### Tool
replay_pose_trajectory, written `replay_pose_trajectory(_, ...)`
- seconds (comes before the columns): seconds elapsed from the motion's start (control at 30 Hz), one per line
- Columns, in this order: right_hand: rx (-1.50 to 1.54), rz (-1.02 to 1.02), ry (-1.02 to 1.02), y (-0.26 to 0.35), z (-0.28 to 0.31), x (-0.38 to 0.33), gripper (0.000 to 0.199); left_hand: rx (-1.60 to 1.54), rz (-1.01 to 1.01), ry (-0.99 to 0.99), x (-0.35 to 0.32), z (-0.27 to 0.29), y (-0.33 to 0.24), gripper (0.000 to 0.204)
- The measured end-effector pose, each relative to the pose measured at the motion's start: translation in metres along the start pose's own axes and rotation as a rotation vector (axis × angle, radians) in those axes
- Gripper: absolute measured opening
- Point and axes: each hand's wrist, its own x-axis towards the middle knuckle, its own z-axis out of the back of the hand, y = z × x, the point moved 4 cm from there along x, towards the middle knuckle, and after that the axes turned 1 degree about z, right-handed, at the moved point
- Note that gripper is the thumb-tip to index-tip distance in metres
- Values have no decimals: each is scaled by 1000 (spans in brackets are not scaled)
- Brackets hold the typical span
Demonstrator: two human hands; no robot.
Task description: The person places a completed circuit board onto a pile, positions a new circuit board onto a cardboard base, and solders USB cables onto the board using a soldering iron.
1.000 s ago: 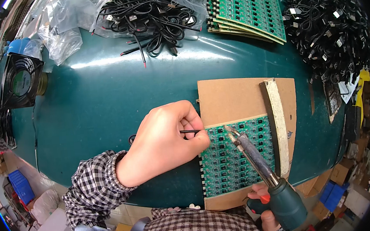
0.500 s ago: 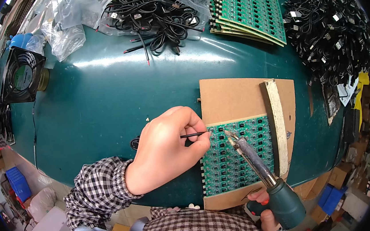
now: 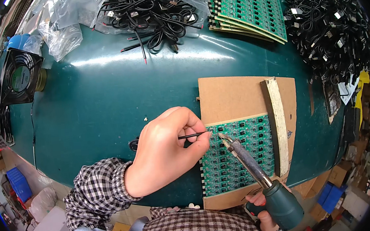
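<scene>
My left hand [image 3: 166,150] pinches a thin black cable [image 3: 188,136], its end at the upper left edge of a green circuit board panel [image 3: 238,163]. The panel carries rows of small components and lies on a brown cardboard sheet [image 3: 232,95]. In my right hand [image 3: 265,219] is a soldering gun [image 3: 270,192] with a dark green body. Its metal tip rests over the panel's top left part, a short way right of the cable end. Whether the tip touches the board I cannot tell. A worn pale bar [image 3: 277,126] lies along the panel's right side.
Black cables [image 3: 153,18] spill from a clear plastic bag at the back. A stack of green panels [image 3: 252,8] is at the back right, beside a large heap of black cables [image 3: 328,35]. A black fan [image 3: 20,77] stands at the left on the green table [image 3: 91,111].
The soldering gun's tip has moved left, closer to the cable end in my left hand. My left hand has stayed nearly still, its pinch on the cable kept.
</scene>
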Motion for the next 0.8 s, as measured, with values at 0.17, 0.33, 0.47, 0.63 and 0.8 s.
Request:
replay_pose_trajectory(0.17,50,14,-79,9,-8,3,76,14,10,21,1,1,-5,12)
replay_pose_trajectory(0.33,27,21,7,-12,5,-6,65,-2,22,24,1,0,-4,12)
replay_pose_trajectory(0.47,34,23,-67,15,-13,5,57,-30,35,32,1,-1,-4,12)
replay_pose_trajectory(0.63,-37,1,17,14,-11,10,62,-25,47,28,2,-1,-3,13)
replay_pose_trajectory(0.8,-214,15,145,13,-11,9,40,-3,43,22,1,1,-6,13)
